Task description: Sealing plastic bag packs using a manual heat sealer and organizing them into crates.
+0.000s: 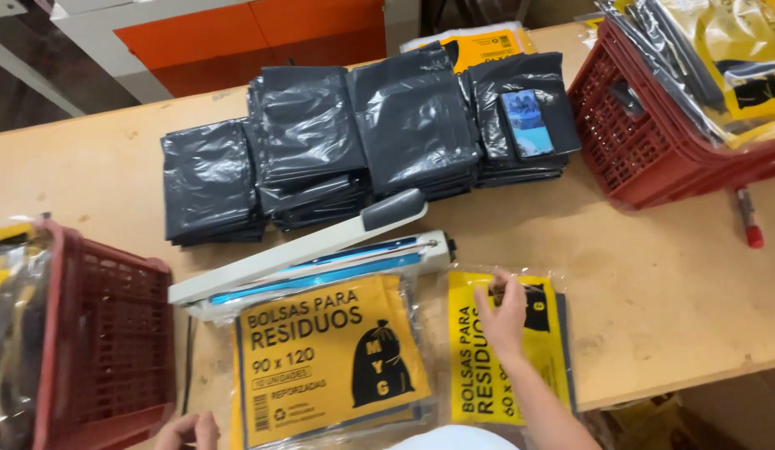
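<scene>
Right hand [502,310]: its grip is open, fingers lying flat on the smaller yellow packet [487,367] at the desk [670,283] edge.
Left hand [187,432]: at the bottom edge, beside the larger yellow packet [325,358]; I cannot tell its grip.
Heat sealer [312,258]: just behind both packets.

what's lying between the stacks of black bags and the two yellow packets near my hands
In the head view, a white heat sealer with its arm raised lies between the black bag stacks and the yellow packets; the right hand rests on one.

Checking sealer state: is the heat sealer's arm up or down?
Up. The heat sealer arm is raised at an angle above its blue-trimmed base, a gap showing between them.
</scene>
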